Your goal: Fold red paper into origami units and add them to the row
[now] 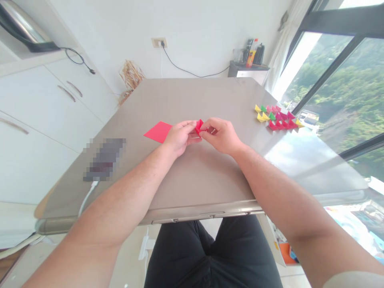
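A small red folded paper piece (199, 126) is pinched between my two hands above the middle of the table. My left hand (182, 137) grips its left side, with thumb on top and fingers underneath. With thumb and fingertips, my right hand (220, 134) holds its right edge. Flat red paper (158, 131) lies on the table just left of my left hand, partly covered by it. Rows of small folded paper pieces (277, 117) in yellow, green, pink and red stand at the table's right side.
A blurred-out dark device (105, 160) with a white cable (87, 198) lies on the grey table (192, 180) at left. Bottles (252, 54) stand on a small cabinet behind the table. Large windows (336, 76) line the right; white cabinets (39, 120) are at left.
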Tool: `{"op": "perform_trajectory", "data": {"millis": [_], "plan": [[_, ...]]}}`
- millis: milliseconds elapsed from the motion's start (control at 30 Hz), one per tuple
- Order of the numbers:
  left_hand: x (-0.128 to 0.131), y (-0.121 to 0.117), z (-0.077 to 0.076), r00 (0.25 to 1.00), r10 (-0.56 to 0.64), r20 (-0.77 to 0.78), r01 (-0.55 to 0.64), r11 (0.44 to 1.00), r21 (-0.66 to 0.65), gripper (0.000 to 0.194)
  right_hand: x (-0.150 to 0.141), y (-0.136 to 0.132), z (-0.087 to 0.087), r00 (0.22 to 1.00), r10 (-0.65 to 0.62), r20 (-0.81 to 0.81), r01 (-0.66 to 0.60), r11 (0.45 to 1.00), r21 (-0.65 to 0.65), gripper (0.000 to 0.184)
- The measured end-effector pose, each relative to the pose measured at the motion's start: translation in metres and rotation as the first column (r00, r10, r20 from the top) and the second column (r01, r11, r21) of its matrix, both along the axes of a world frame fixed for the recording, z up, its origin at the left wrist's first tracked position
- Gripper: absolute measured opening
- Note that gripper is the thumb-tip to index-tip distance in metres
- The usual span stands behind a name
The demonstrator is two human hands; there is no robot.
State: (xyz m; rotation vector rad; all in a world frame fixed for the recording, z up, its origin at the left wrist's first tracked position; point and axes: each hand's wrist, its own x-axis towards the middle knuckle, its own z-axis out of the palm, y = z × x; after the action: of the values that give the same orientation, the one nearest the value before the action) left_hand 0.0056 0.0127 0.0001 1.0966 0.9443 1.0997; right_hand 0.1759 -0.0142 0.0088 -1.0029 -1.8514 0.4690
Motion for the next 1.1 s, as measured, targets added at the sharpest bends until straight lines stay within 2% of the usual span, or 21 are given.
{"op": "perform_trajectory", "data": {"millis": [67, 133, 200, 300, 467, 800, 1100], "plan": [[0.001, -0.003, 0.002, 0.994, 0.067, -0.089, -0.058, 0.993, 0.101, 0.026, 0.001, -0.001, 0.000, 1.000, -0.012, -0.022, 0.011, 0.999, -0.046, 0.005], [0.001, -0.007, 0.005, 0.969, 0.153, -0.196, -0.091, 0.952, 0.292, 0.026, 0.002, -0.001, 0.001, 0.999, -0.025, -0.034, 0.021, 0.995, -0.096, 0.006], [0.001, -0.011, 0.009, 0.937, 0.199, -0.288, -0.047, 0.886, 0.461, 0.025, 0.003, -0.001, 0.002, 0.999, -0.038, -0.037, 0.033, 0.991, -0.128, 0.006], [0.001, -0.015, 0.012, 0.896, 0.235, -0.377, 0.029, 0.816, 0.577, 0.022, 0.004, -0.002, 0.003, 0.997, -0.038, -0.064, 0.029, 0.990, -0.139, 0.006], [0.002, -0.015, 0.011, 0.842, 0.347, -0.413, 0.006, 0.760, 0.650, 0.007, 0.004, -0.003, 0.004, 0.996, -0.056, -0.072, 0.044, 0.988, -0.149, 0.007], [0.003, -0.014, 0.007, 0.799, 0.416, -0.434, 0.034, 0.690, 0.723, 0.012, 0.003, 0.001, 0.003, 0.993, -0.057, -0.103, 0.037, 0.982, -0.184, 0.005], [0.004, -0.017, 0.010, 0.779, 0.428, -0.459, 0.029, 0.706, 0.707, 0.011, 0.002, 0.002, 0.001, 0.995, -0.051, -0.091, 0.033, 0.982, -0.185, 0.005]]}}
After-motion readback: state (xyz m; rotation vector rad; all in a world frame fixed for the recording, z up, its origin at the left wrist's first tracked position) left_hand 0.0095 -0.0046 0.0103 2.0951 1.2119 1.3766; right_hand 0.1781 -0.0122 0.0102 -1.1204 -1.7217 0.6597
